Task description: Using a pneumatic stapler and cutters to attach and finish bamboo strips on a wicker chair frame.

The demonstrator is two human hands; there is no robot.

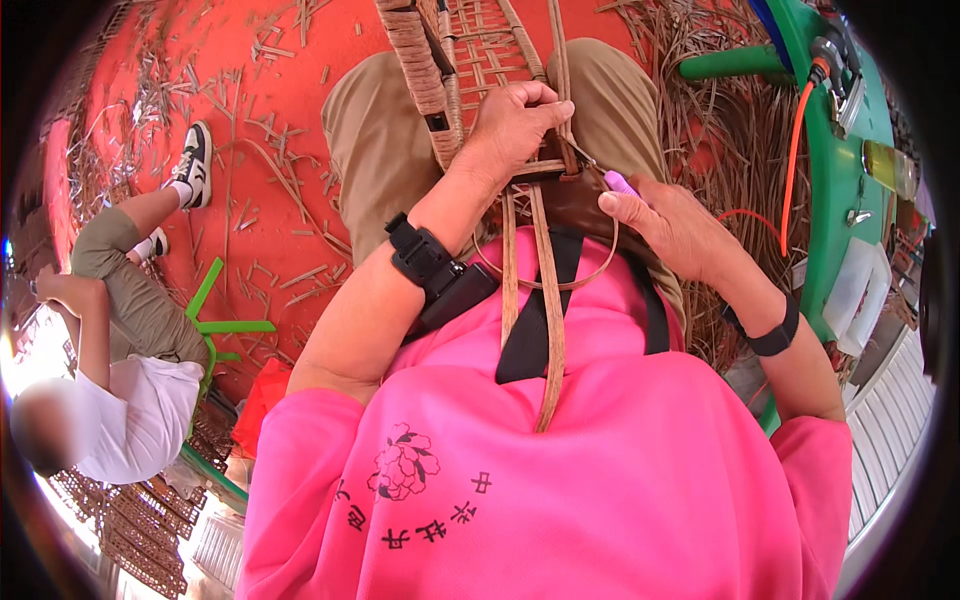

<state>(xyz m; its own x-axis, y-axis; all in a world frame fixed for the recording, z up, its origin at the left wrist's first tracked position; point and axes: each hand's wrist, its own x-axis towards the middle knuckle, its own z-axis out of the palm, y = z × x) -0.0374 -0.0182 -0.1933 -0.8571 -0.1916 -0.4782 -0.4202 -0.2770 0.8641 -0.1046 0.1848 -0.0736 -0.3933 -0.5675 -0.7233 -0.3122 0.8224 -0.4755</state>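
Between my knees stands a woven rattan frame (425,75) with an open lattice, its rails wrapped in cane. My left hand (515,130) lies at the frame's near end, thumb and fingers pinched on a flat rattan strip (562,70). A small tool with a purple handle (620,184) and a thin metal shaft is gripped in my right hand (670,222). Its tip points toward the frame's near crossbar (540,168); the exact contact is too small to tell. Two loose strip ends (547,300) hang down over my pink shirt, beside a thin looped strand (610,250).
On the right is a green table (815,190) bearing a power tool (832,58) with an orange cable (793,150) and a clear plastic box (860,290). Dried strips (700,120) pile beside my leg. Scraps litter the red floor (280,130). Left, another person (140,400) sits on a green chair (215,325).
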